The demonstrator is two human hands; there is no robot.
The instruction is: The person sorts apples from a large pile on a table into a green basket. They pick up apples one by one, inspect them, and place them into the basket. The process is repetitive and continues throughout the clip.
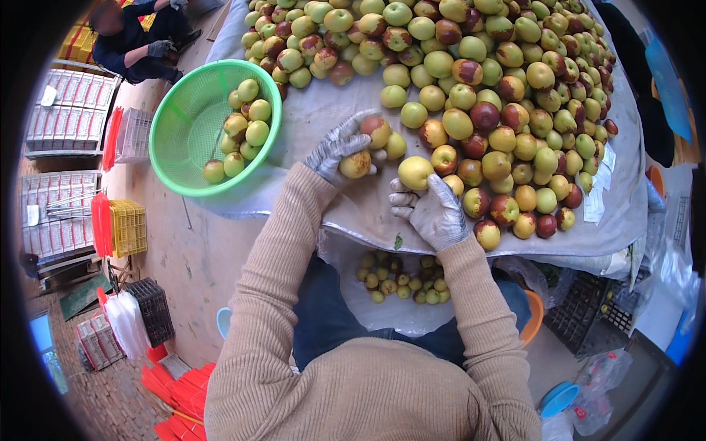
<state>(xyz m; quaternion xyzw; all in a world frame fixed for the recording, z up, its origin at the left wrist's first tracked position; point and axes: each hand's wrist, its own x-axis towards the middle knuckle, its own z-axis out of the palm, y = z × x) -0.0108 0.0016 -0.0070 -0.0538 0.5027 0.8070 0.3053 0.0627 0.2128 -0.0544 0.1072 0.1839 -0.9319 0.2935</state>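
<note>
My left hand [342,149], in a grey-white coated glove, is closed around a few jujube fruits [375,132], red-brown and yellow. My right hand [430,204], gloved alike, pinches a yellow-green jujube [416,172] between thumb and fingers. Both hands are above the near edge of a cloth-covered table [353,209]. A large heap of green and red-brown jujubes [502,140] spreads from beside my right hand to the far side. Left of my hands, a green plastic mesh basket [160,160] holds several jujubes [257,133] along its right side.
Below the table edge, more jujubes [405,281] lie on clear plastic between my knees. A gloved person [138,49] sits at the upper left. Yellow [128,227] and black crates [150,311] stand left; an orange basin [532,318] is by my right knee.
</note>
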